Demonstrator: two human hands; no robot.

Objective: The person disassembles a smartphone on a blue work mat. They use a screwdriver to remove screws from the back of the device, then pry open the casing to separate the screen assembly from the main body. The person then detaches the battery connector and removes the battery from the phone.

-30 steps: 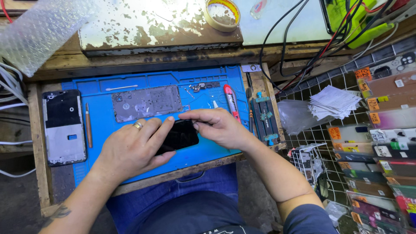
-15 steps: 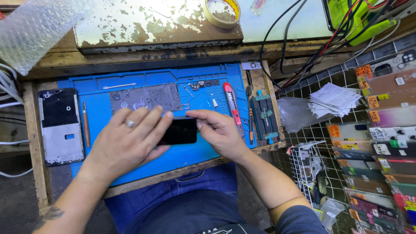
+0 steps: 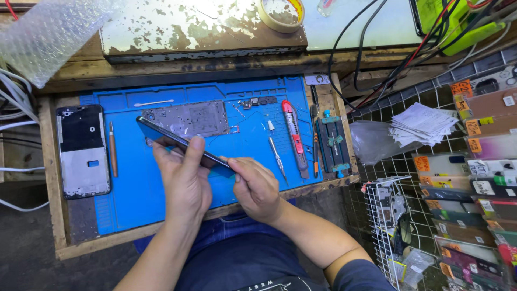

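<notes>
I count two bare hands at the middle of the frame, both on one thin, dark, glossy phone panel (image 3: 180,141) that is tilted edge-on above the blue rubber repair mat (image 3: 134,188). My left hand (image 3: 183,180) has its fingers clamped around the panel's middle, thumb on the near edge. My right hand (image 3: 256,186) pinches the panel's lower right corner, fingers closed together on it.

On the mat I see one grey, flat metal phone frame plate (image 3: 188,118) just behind the panel, one white cotton swab (image 3: 153,103) at upper left, one red-and-grey utility knife (image 3: 293,137), one slim silver screwdriver (image 3: 277,156) and a few tiny dark parts (image 3: 257,102) near the top edge. One blue-and-black clamp jig (image 3: 332,141) lies along the mat's right side.

At the left of the wooden worktop (image 3: 51,178) lies one open phone housing (image 3: 83,151), black above and pale grey below, with one thin brown-handled tool (image 3: 113,156) beside it. Upper left holds one sheet of bubble wrap (image 3: 48,32); one roll of tape (image 3: 280,13) sits at top centre. One stack of white paper slips (image 3: 423,124) lies at right.
</notes>
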